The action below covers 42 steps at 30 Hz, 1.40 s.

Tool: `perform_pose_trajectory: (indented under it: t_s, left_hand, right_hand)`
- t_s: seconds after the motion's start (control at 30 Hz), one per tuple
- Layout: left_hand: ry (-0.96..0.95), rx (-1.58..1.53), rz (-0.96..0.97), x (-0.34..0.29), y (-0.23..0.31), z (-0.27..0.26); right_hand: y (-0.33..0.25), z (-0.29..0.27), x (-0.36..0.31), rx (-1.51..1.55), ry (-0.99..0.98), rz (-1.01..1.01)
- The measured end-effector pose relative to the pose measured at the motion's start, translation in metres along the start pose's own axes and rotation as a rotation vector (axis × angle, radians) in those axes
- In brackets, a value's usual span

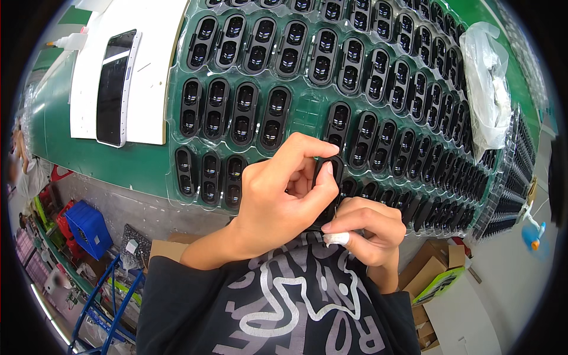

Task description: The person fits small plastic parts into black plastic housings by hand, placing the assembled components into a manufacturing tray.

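Observation:
My left hand (284,186) pinches a black oval twin-lens part (330,168) upright between thumb and forefinger, in front of my chest. My right hand (370,229) is closed at the lower end of the same part, thumb and forefinger pressed together; a white wrap covers the tip of that thumb. The fingers hide much of the held part. Just beyond my hands lies a clear plastic tray (305,127) with rows of similar black twin-lens parts (275,118). One pocket in its second row from my side holds no part.
A phone (117,89) lies on a white board (151,112) at the left of the green table (59,127). A crumpled clear plastic bag (486,89) rests over the trays at right. Blue crate (89,226) and cardboard boxes (432,266) stand below table level.

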<state>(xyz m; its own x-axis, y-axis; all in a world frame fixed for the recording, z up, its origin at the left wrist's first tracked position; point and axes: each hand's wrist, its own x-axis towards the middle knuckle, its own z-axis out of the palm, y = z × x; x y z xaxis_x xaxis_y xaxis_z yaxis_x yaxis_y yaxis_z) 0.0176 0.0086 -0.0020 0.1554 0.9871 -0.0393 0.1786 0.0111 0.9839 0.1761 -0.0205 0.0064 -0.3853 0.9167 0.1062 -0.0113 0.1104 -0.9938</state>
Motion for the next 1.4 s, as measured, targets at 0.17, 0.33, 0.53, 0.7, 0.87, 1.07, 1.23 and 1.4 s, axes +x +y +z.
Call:
perform_pose_trajectory:
  t_s: [0.17, 0.33, 0.53, 0.7, 0.87, 1.07, 1.23, 1.4]
  left_hand:
    - [-0.026, 0.004, 0.006, 0.0, 0.001, -0.001]
    - [0.044, 0.025, 0.031, -0.003, -0.001, 0.004]
    - [0.103, 0.092, 0.082, -0.006, 0.001, 0.008]
    - [0.096, 0.109, 0.103, -0.006, 0.001, 0.009]
    - [0.109, 0.013, 0.028, -0.005, 0.0, 0.01]
    - [0.05, -0.087, -0.07, -0.002, 0.0, 0.012]
    - [0.076, -0.108, -0.053, -0.003, -0.001, 0.012]
    - [0.093, -0.085, -0.04, -0.003, 0.001, 0.013]
  right_hand:
    - [0.003, 0.002, -0.001, -0.001, 0.022, -0.034]
    - [0.007, 0.008, -0.005, -0.201, 0.12, -0.136]
    - [0.009, 0.015, -0.006, -0.24, 0.19, -0.192]
    - [0.009, 0.017, -0.008, -0.269, 0.189, -0.207]
    - [0.009, 0.017, -0.01, -0.254, 0.202, -0.201]
    - [0.008, 0.018, -0.012, -0.293, 0.235, -0.207]
    - [0.008, 0.018, -0.01, -0.259, 0.254, -0.207]
    - [0.008, 0.018, -0.012, -0.294, 0.26, -0.212]
